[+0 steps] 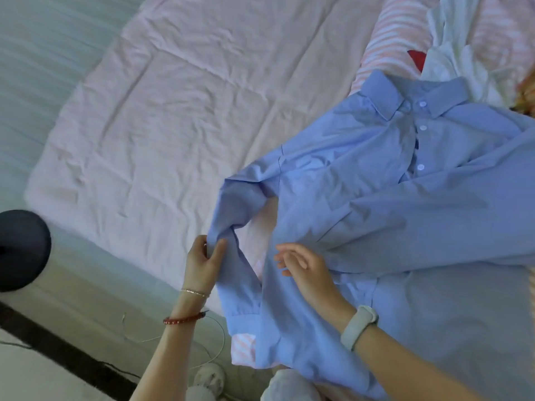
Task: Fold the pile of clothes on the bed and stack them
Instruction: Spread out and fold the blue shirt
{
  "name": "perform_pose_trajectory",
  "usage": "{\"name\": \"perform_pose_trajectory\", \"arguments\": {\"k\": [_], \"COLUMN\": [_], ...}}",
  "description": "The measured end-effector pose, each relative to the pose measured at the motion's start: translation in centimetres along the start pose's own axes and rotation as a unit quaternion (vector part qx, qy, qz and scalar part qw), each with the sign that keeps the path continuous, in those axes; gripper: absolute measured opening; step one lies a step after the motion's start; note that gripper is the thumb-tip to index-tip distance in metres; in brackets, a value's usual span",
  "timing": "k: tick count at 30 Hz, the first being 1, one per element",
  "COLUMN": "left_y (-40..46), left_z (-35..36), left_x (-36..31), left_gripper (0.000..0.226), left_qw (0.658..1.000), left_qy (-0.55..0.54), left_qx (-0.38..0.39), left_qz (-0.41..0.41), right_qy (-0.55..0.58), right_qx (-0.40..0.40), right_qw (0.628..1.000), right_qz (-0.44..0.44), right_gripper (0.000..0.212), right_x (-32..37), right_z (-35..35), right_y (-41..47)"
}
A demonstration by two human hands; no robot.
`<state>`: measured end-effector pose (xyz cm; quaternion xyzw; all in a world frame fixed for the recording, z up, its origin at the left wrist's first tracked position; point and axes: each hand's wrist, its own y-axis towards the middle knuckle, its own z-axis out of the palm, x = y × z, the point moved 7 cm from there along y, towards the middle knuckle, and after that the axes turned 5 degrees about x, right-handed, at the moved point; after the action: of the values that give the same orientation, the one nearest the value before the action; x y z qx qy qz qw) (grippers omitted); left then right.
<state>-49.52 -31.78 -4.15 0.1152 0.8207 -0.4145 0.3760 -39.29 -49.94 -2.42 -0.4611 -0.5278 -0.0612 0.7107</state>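
**Sleeve Fold on the Blue Shirt: Grip and Alignment**

Head view. The blue button-up shirt [376,198] lay face up on the pink bedsheet [173,96], collar [405,94] away from the person and hem toward them. All positions below are given relative to this shirt.

The left hand [204,260] pinched a fold of the left-side sleeve [231,215] between thumb and curled fingers, just outside the shirt's body. From that grip the sleeve ran two ways: up to the shoulder, and down to the cuff [243,319] near the hem. The shirt's long axis ran collar to hem, so the body lay to the right of the grip. The right hand [301,267] hovered over or lightly rested on the lower front panel with fingers relaxed and gripping nothing; contact could not be confirmed.

Judgement: the coming move appeared to be carrying the sleeve rightward across the front. The left hand was nearer and already had the fabric. The opposite sleeve already lay across the chest and could bunch beneath.

Beyond the collar sat a heap of white clothes [451,53] on a pink striped cloth [393,39]. A dark round object [23,250] stood well left of the shirt, off the bed.
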Motion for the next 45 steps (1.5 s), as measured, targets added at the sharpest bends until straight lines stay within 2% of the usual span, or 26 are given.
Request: {"name": "perform_pose_trajectory", "arguments": {"k": [2,3,5,7,9,11,13,16,18,20,21,23,25,28,31,34,35,36,38,39,41,43,45], "left_y": [-1.9,-2.9,-4.2,-4.0,-2.6,-0.5,1.2,2.8,3.0,3.2,3.6,4.7,6.0,7.5,8.5,9.0,9.0,8.8,8.0,7.5,6.3,5.6,5.1], "left_z": [1.1,1.8,1.7,0.7,-0.1,0.3,1.9,6.3,9.8,13.6,15.4,18.5,21.3,23.5,23.1,21.9,21.4,20.9,20.1,19.8,19.8,19.9,19.9], "left_x": [-2.9,-3.9,-6.3,-8.8,-10.1,-10.3,-11.3,-14.4,-17.0,-18.9,-19.4,-19.7,-19.3,-18.9,-18.6,-19.1,-19.6,-20.2,-21.9,-22.6,-24.0,-25.2,-26.8], "left_gripper": [0.01,0.015,0.029,0.029,0.021,0.017,0.027,0.038,0.036,0.034,0.033,0.033,0.037,0.038,0.039,0.024,0.021,0.02,0.021,0.026,0.03,0.022,0.036], "left_qw": [0.982,0.955,0.911,0.927,0.961,0.982,0.992,0.97,0.937,0.887,0.866,0.83,0.784,0.73,0.72,0.702,0.71,0.734,0.81,0.837,0.858,0.868,0.874], "left_qy": [-0.108,-0.184,-0.282,-0.255,-0.193,-0.141,-0.031,0.105,0.176,0.266,0.307,0.395,0.481,0.552,0.575,0.597,0.586,0.554,0.435,0.38,0.318,0.292,0.265], "left_qx": [0.15,0.232,0.3,0.265,0.174,0.103,0.085,0.114,0.131,0.138,0.136,0.129,0.142,0.172,0.186,0.17,0.161,0.157,0.17,0.185,0.204,0.208,0.213], "left_qz": [0.026,0.015,0.016,0.073,0.097,0.075,0.091,0.188,0.271,0.351,0.371,0.373,0.366,0.365,0.341,0.349,0.356,0.36,0.354,0.347,0.348,0.342,0.348], "right_qy": [0.137,0.181,0.229,0.235,0.225,0.245,0.277,0.32,0.285,0.165,0.084,-0.032,-0.09,-0.165,-0.231,-0.198,-0.165,-0.135,-0.107,-0.1,-0.09,-0.08,-0.041], "right_qx": [0.041,0.057,0.083,0.106,0.124,0.139,0.122,0.076,0.022,-0.101,-0.176,-0.291,-0.356,-0.37,-0.317,-0.328,-0.343,-0.355,-0.372,-0.379,-0.385,-0.378,-0.358], "right_qw": [0.987,0.977,0.966,0.962,0.961,0.956,0.951,0.944,0.958,0.98,0.977,0.945,0.92,0.907,0.906,0.91,0.912,0.914,0.915,0.914,0.913,0.917,0.929], "right_qz": [0.079,0.093,0.091,0.093,0.099,0.083,0.057,-0.003,-0.012,0.04,0.081,0.146,0.136,0.12,0.161,0.16,0.152,0.142,0.113,0.101,0.095,0.099,0.082], "right_gripper": [0.019,0.022,0.041,0.051,0.034,0.02,0.014,0.017,0.021,0.018,0.017,0.029,0.032,0.033,0.047,0.037,0.028,0.022,0.014,0.012,0.008,0.008,0.013], "right_x": [-0.5,-0.2,0.6,1.2,1.8,2.7,4.3,6.8,6.3,3.1,1.0,-2.6,-4.2,-5.5,-7.4,-8.3,-8.3,-8.2,-7.5,-7.0,-6.3,-5.6,-4.7], "right_z": [1.2,1.6,2.5,2.9,2.5,1.3,-1.2,-7.8,-13.3,-19.2,-22.1,-26.3,-27.9,-26.5,-23.0,-22.2,-22.6,-23.1,-24.5,-25.2,-26.8,-28.4,-29.7], "right_y": [0.2,0.2,0.0,-0.8,-1.7,-2.4,-2.9,-3.8,-4.7,-5.3,-5.7,-6.9,-8.0,-9.1,-9.2,-9.2,-9.2,-9.3,-9.6,-10.0,-10.9,-11.7,-12.3]}}
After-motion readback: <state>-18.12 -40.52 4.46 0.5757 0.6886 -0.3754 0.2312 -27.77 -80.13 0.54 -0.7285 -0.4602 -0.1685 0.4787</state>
